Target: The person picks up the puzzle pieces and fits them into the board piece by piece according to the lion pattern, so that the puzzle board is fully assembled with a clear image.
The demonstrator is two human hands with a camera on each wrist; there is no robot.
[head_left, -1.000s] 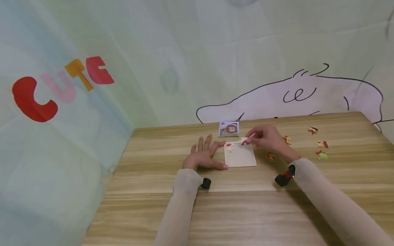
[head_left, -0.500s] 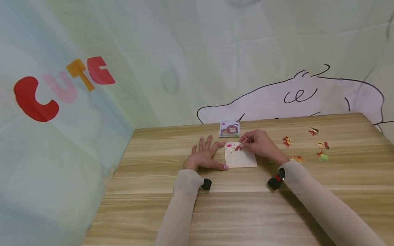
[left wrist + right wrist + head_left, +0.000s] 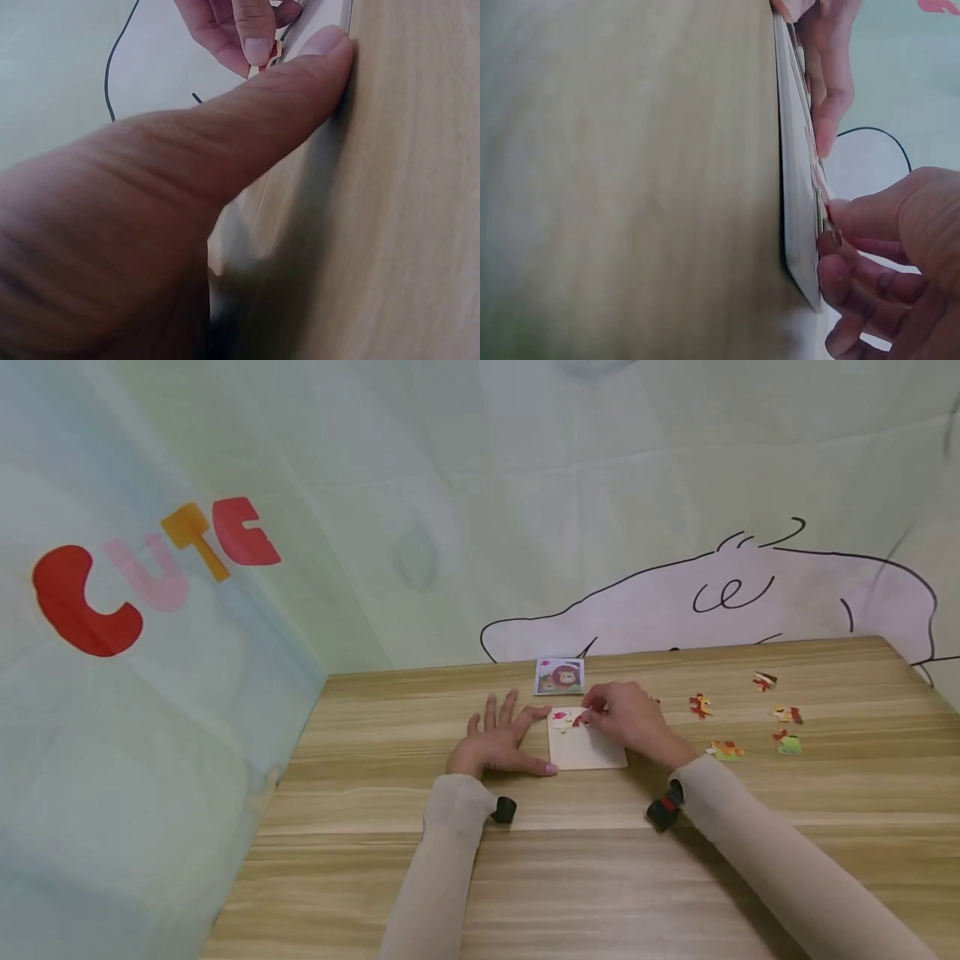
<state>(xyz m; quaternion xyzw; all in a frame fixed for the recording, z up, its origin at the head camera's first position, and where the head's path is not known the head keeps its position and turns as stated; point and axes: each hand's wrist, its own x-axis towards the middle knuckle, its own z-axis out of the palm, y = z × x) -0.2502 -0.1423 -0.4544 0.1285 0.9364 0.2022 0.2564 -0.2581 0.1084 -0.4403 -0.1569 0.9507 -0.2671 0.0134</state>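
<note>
Right hand (image 3: 630,718) is pinching a red-brown puzzle piece (image 3: 578,722), grip narrow, at the upper part of the pale board (image 3: 585,755); can't tell if the piece is sitting flush. Left hand (image 3: 497,747) is spreading its fingers, grip wide, thumb and index touching the board's left edge, likely bracing it against sliding. Pink-flower piece (image 3: 559,716) is lying at the board's upper left corner. Lion card (image 3: 559,677) is lying just beyond the board, presumably for reference; loose pieces (image 3: 725,750) are lying to the right on the counter (image 3: 382,727), probably spread for easy spotting. Wall letters (image 3: 90,618) are spelling "CUTE"; no brand is showing
</note>
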